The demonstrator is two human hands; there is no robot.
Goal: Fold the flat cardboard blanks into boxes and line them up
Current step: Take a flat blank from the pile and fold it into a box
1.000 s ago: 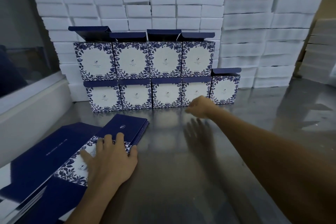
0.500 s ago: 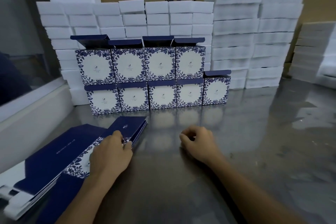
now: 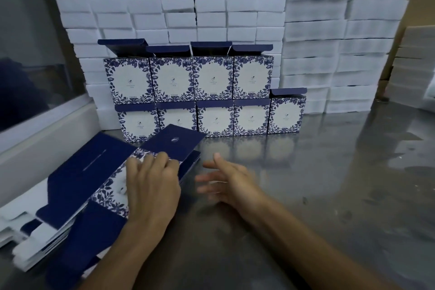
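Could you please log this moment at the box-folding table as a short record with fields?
surface: metal table
folded boxes: nine; bottom row of five, top row of four
newest box: right end of bottom row, lid flap raised
flat blanks: stacked at left
left hand: lifting the top blank
right hand: open, beside the blank, holding nothing
backdrop: white foam blocks

You are looking at nine folded blue-and-white floral cardboard boxes [image 3: 215, 99]: four sitting on top, five standing below. Your two bare hands are showing, the left [image 3: 150, 186] and the right [image 3: 229, 183]. The flat navy cardboard blanks [image 3: 77, 181] are lying stacked, too overlapped for counting.
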